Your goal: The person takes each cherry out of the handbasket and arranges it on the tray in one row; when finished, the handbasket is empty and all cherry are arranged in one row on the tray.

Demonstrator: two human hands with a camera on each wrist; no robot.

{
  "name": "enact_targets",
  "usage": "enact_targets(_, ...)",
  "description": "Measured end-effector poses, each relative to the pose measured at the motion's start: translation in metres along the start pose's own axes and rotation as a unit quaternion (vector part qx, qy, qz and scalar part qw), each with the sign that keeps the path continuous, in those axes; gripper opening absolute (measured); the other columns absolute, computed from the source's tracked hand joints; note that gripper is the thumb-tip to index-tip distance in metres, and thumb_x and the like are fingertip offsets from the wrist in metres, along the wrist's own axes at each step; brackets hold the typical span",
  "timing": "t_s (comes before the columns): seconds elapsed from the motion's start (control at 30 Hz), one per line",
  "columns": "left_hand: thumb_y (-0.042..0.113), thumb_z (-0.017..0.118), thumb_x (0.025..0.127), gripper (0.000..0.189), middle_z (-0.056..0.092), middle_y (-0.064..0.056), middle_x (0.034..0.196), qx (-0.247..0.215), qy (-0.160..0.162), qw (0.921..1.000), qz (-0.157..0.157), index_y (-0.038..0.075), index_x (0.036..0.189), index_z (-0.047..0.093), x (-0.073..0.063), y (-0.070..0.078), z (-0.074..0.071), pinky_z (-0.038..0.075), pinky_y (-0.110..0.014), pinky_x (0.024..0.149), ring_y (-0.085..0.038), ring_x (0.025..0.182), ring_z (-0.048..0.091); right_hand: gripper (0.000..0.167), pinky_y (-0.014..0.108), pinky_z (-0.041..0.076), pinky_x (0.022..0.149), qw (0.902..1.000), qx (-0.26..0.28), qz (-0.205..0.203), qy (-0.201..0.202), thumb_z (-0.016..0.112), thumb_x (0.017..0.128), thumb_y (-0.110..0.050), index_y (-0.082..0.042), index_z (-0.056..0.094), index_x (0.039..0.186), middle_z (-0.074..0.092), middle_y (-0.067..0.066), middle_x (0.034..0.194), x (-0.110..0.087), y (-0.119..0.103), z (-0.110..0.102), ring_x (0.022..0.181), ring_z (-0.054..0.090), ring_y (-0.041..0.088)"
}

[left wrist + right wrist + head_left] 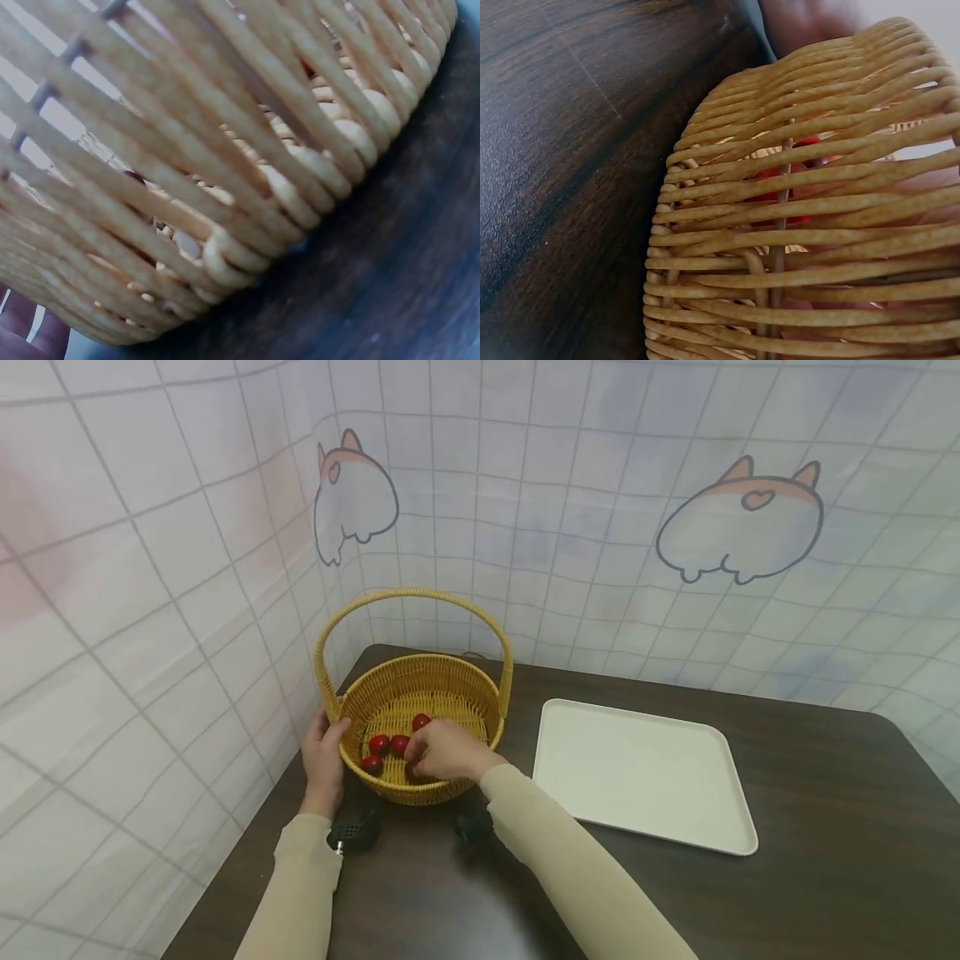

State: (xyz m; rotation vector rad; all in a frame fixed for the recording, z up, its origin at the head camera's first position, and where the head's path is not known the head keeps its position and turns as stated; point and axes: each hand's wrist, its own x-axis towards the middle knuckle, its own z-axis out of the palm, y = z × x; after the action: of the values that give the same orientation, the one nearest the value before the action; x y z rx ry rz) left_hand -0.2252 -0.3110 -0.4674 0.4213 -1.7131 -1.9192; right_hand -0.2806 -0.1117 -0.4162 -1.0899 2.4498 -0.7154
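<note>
Left of centre in the head view, red fruits (379,745) lay inside the yellow basket (427,672). The left hand (324,760) gripped the basket's left rim; the right hand (448,750) was inside with bent fingers, though whether it pinched 1 was hidden. The fruits looked light, firm and slippery, best held around their sides.

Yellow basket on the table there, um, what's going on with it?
A person is working at the yellow basket with both bare hands. Their left hand touches its left side by the foot of the handle, while the right hand reaches inside among several red, round fruits. Its fingertips are at one of them, but whether they pinch it is unclear. A white tray lies right of the basket on the dark table.
</note>
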Motion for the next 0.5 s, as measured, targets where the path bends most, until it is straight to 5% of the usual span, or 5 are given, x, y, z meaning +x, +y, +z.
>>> enact_targets(0.23, 0.01, 0.051, 0.095, 0.041, 0.055, -0.009, 0.135, 0.0, 0.04, 0.999, 0.019, 0.005, 0.136, 0.055, 0.007, -0.016, -0.003, 0.039, -0.031, 0.101, -0.017, 0.118, 0.051, 0.023, 0.027, 0.05, 0.081, 0.9997, -0.013, -0.005, -0.019, 0.078, 0.081, -0.013, -0.018, 0.075, 0.103, 0.068, -0.01, 0.091, 0.003, -0.002, 0.002, 0.087, 0.06, 0.008)
enact_targets(0.5, 0.008, 0.051, 0.095, 0.04, 0.057, -0.01, 0.13, -0.007, 0.042, 0.9986, 0.032, 0.003, 0.134, 0.056, 0.006, -0.017, 0.003, 0.042, -0.02, 0.091, -0.015, 0.112, 0.053, 0.027, 0.027, 0.05, 0.083, 0.9998, -0.016, -0.006, -0.009, 0.077, 0.082, -0.016, -0.018, 0.073, 0.109, 0.068, -0.009, 0.095, 0.001, 0.002, 0.004, 0.087, 0.059, 0.007)
